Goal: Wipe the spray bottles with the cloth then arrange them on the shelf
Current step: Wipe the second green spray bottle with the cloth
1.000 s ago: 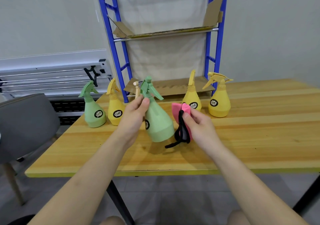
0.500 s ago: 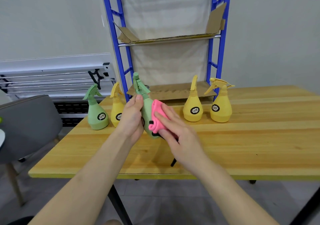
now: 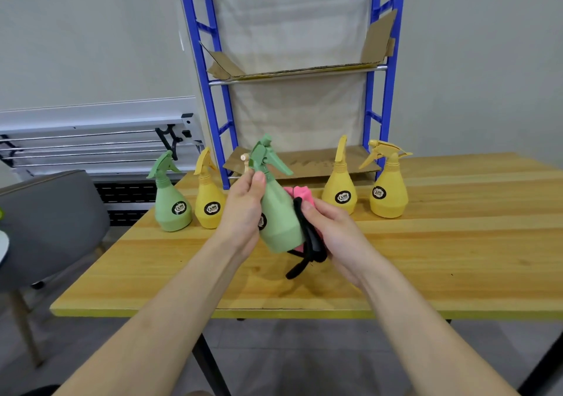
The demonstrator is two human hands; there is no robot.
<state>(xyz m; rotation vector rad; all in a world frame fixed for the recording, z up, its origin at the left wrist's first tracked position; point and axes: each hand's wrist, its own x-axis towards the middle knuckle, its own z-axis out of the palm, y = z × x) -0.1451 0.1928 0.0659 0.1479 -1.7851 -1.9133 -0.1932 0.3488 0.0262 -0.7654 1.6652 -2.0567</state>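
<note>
Both hands busy: left hand (image 3: 243, 212) gripping tilted green spray bottle (image 3: 278, 212) at neck; right hand (image 3: 330, 231) pressing pink-and-black cloth (image 3: 304, 212) against its side; four bottles standing behind on table (image 3: 426, 258).

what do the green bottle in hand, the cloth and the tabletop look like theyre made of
Green spray bottle: likely matte plastic, with an even colour and moulded trigger. Pink cloth: soft fabric, bunched in folds, with a black edge. Table: wood with a light sheen; grain and plank seams show.

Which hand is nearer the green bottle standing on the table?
Left. The left hand grips the held green bottle just right of the standing green bottle; the right hand, holding the cloth, is farther right.
</note>
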